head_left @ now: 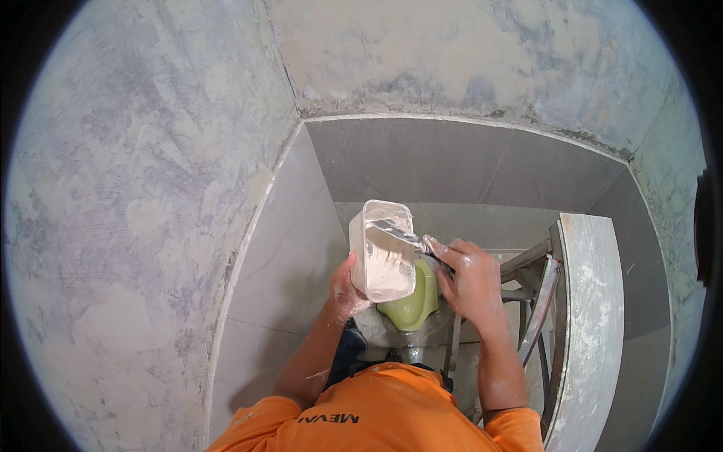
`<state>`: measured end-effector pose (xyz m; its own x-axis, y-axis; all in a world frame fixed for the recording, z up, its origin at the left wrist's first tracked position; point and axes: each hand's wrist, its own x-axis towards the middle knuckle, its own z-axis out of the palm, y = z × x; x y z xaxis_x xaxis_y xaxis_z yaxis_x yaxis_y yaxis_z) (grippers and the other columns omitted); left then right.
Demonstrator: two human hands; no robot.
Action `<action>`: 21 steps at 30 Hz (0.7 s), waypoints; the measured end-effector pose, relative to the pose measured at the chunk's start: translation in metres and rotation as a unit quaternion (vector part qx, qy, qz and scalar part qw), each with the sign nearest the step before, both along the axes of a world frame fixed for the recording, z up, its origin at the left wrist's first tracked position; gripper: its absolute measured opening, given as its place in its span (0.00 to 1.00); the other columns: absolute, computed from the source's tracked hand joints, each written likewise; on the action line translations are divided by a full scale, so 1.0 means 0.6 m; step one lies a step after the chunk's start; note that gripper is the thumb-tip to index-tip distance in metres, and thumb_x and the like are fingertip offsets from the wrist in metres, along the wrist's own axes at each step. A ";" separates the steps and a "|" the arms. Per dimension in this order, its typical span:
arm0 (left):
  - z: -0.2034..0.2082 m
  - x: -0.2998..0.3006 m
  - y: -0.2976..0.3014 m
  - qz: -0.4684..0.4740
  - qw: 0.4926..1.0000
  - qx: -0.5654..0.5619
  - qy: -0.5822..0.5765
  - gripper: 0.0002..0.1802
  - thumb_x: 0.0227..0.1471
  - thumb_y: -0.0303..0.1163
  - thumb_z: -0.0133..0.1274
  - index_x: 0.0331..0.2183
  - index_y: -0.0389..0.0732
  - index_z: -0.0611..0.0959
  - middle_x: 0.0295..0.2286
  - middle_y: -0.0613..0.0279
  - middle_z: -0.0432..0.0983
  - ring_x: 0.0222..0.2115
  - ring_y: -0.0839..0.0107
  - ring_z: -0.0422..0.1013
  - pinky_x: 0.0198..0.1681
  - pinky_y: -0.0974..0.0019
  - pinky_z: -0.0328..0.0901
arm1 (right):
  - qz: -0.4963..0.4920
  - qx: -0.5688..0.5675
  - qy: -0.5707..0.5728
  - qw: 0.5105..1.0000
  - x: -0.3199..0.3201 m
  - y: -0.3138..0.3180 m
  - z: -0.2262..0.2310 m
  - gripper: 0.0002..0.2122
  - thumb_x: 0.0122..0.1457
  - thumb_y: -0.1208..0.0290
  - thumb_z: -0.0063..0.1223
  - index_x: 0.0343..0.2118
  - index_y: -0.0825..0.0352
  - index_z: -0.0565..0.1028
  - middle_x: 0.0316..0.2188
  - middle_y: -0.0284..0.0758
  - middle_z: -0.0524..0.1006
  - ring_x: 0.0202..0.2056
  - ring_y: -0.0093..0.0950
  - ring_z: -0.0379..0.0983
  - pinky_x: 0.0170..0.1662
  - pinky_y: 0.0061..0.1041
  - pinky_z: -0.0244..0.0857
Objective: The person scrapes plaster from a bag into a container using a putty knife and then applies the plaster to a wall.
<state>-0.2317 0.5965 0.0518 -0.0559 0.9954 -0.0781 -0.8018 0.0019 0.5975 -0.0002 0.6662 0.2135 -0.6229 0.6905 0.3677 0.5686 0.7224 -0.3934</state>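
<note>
My left hand (346, 289) grips a white rectangular plastic tub (357, 245) by its near left side, holding it tilted in front of me. Cream-coloured putty (386, 277) coats the inside of the tub and lies thicker at its near end. In my right hand (475, 282) is a putty knife (397, 231), its handle between my closed fingers and its blade reaching into the tub's opening. Putty is smeared on both my hands. The fingers under the tub are partly hidden.
Below the tub is a green squat toilet (410, 310). A putty-spattered bench or trestle (591, 316) with metal legs stands close on my right. Grey tiles (422, 154) cover the lower walls, with patchy plaster (143, 188) above them.
</note>
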 end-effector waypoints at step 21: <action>0.038 -0.020 0.020 -0.053 0.995 0.014 -0.085 0.41 0.65 0.57 0.40 0.65 0.34 0.61 0.59 0.43 0.66 0.58 0.47 0.66 0.63 0.43 0.60 | -0.013 0.123 -0.054 0.991 -0.015 0.064 -0.023 0.17 0.56 0.71 0.54 0.50 0.59 0.80 0.30 0.38 0.79 0.31 0.40 0.79 0.32 0.40 0.73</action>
<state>-0.2436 0.6088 0.0743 0.0613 0.9968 -0.0504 -0.8877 0.0776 0.4539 -0.0095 0.7043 0.1998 -0.6503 0.6052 0.4592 0.6182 0.7729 -0.1432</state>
